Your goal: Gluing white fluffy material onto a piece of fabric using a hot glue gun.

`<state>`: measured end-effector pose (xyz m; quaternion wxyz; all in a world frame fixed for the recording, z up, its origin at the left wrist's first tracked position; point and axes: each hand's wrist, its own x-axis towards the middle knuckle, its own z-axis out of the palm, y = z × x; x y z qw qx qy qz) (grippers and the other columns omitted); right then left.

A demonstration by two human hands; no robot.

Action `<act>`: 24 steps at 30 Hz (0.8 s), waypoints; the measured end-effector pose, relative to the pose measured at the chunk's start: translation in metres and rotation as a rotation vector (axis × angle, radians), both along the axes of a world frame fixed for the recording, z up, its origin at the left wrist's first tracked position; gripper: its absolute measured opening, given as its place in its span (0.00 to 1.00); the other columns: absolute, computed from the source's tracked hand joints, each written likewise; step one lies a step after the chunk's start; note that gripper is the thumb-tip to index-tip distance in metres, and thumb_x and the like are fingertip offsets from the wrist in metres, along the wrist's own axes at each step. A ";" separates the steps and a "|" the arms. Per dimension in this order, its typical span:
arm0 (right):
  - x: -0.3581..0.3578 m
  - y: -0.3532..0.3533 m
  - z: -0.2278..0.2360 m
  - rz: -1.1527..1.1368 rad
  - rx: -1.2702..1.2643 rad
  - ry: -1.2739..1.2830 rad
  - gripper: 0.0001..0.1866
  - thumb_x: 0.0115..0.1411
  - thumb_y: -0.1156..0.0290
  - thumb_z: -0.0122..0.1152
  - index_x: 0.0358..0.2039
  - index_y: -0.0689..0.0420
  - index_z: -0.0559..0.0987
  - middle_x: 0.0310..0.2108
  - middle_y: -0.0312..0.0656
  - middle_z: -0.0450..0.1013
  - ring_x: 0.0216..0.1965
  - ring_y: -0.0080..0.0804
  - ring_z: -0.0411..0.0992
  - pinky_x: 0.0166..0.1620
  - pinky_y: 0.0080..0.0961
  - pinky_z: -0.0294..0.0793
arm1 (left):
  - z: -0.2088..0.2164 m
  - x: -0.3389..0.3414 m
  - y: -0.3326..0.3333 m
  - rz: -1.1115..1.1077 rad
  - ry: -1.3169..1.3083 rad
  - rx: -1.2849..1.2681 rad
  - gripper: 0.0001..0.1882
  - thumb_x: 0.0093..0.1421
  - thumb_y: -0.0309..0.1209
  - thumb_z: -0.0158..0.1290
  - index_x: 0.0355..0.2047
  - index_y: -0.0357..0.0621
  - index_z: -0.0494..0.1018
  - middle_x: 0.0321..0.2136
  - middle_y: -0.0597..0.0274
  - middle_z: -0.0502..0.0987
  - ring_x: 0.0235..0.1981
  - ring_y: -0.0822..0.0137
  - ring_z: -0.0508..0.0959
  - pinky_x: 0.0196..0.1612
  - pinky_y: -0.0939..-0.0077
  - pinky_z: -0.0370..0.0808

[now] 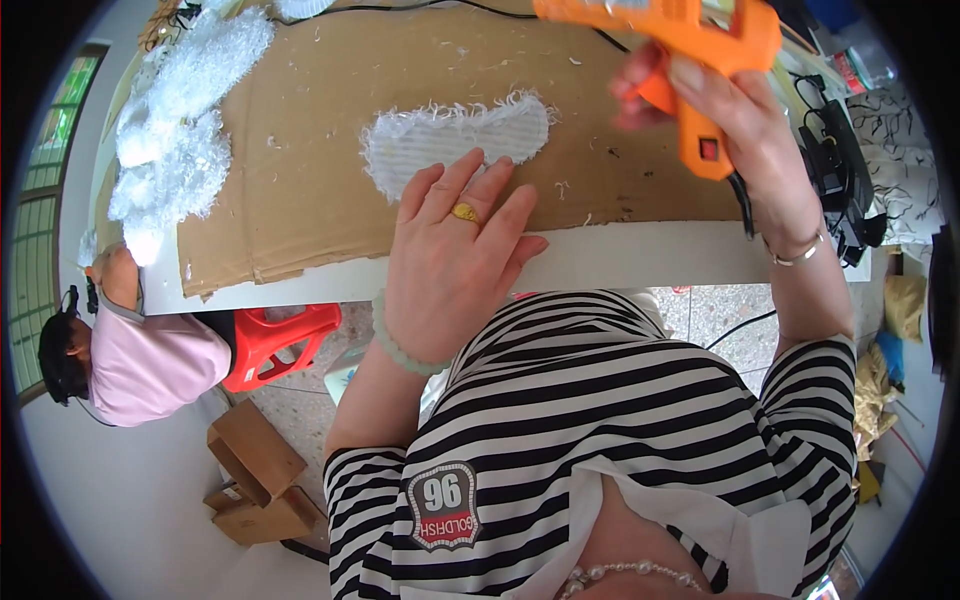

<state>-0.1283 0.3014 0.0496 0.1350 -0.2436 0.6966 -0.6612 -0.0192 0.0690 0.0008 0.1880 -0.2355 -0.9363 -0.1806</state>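
A piece of white fringed fabric (450, 140), its ribbed side up and loose threads along its far edge, lies on a cardboard sheet (310, 120). My left hand (450, 255) rests palm down with fingers spread, its fingertips on the fabric's near edge. Up at the right, my right hand (745, 120) grips the handle of an orange hot glue gun (720, 45), held above the cardboard. The gun points left, with its nose cut off by the top of the view. Some of the right fingers are blurred near the trigger.
Shaggy white fabric (185, 130) is heaped at the table's left. A black cable (430, 6) runs along the far side. Black equipment (840, 170) and a clear jar (872, 68) stand right. Another person (160, 365) sits left, near a red stool (280, 345) and cardboard boxes (255, 460).
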 end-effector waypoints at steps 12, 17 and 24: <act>0.025 0.025 -0.021 0.066 0.441 -0.067 0.12 0.64 0.63 0.58 0.41 0.58 0.76 0.23 0.25 0.67 0.18 0.09 0.57 0.22 0.11 0.55 | -0.006 -0.003 0.004 0.015 -0.036 -0.025 0.20 0.51 0.36 0.61 0.43 0.41 0.74 0.46 0.54 0.76 0.50 0.52 0.73 0.54 0.55 0.66; 0.022 0.021 -0.023 0.053 0.510 -0.060 0.10 0.64 0.65 0.58 0.40 0.57 0.76 0.22 0.24 0.65 0.17 0.09 0.56 0.21 0.11 0.54 | -0.007 -0.004 0.005 0.010 -0.027 -0.040 0.20 0.50 0.36 0.60 0.42 0.42 0.73 0.46 0.56 0.75 0.50 0.55 0.72 0.54 0.52 0.64; 0.016 0.015 -0.022 0.054 0.530 -0.100 0.10 0.64 0.66 0.58 0.40 0.58 0.74 0.25 0.26 0.65 0.22 0.10 0.57 0.24 0.10 0.56 | -0.006 -0.003 0.005 0.024 -0.037 -0.050 0.20 0.50 0.36 0.60 0.41 0.42 0.73 0.46 0.56 0.75 0.50 0.55 0.72 0.55 0.51 0.64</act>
